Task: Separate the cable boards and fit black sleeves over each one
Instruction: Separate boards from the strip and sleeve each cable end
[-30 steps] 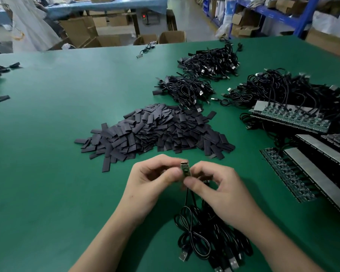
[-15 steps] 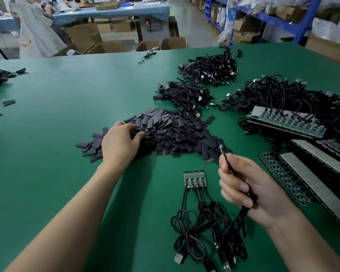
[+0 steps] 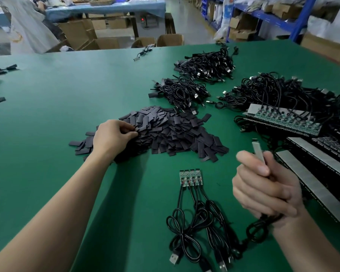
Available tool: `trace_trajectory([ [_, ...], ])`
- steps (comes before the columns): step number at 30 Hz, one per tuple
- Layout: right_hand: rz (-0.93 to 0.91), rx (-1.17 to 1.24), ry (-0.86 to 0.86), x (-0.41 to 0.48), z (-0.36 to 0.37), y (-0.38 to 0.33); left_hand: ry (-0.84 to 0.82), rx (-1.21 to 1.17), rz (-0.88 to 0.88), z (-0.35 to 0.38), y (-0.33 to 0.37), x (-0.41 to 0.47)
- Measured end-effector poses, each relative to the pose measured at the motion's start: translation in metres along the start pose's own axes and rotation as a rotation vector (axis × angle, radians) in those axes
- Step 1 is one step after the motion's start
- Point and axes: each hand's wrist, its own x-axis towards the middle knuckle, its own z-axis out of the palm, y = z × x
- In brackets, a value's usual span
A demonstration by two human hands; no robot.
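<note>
While the left hand (image 3: 114,135) digs into the near-left edge of the heap of flat black rectangular sleeves (image 3: 165,132) on the green desk (image 3: 67,95), its grip curled and pinching at one piece, the right hand (image 3: 263,185) keeps a closed grip on a single narrow cable board (image 3: 258,152), whose end stands upright above the thumb. Step judged: sleeve pick-up. Next move needs one sleeve isolated, then aligned over the board tip. A strip of four joined green boards (image 3: 190,178) lies between the hands, not yet separated.
</note>
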Motion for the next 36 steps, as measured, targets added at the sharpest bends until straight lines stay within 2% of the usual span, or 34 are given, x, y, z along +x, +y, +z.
trace_trajectory([
  [3,0.061,0.006,0.111,-0.001,-0.006,0.000,0.004,-0.052,0.013,-0.001,0.000,-0.001],
  [6,0.059,-0.048,0.267,-0.002,-0.011,0.003,0.120,-0.080,0.121,-0.004,0.009,-0.016],
  [9,0.019,-0.400,0.513,-0.004,-0.011,0.004,0.121,-0.269,0.282,-0.009,0.026,-0.047],
  [12,0.044,-0.849,0.640,0.002,-0.010,0.011,0.016,-0.477,0.379,-0.009,0.040,-0.088],
  [15,0.079,-1.137,0.653,0.009,-0.010,0.024,-0.108,-0.577,0.389,-0.002,0.043,-0.120],
  [21,0.108,-1.385,0.630,0.012,-0.010,0.032,-0.192,-0.611,0.396,0.013,0.031,-0.144],
  [36,0.222,-1.502,0.577,0.009,-0.018,0.034,-0.173,-0.550,0.489,0.018,0.025,-0.142],
])
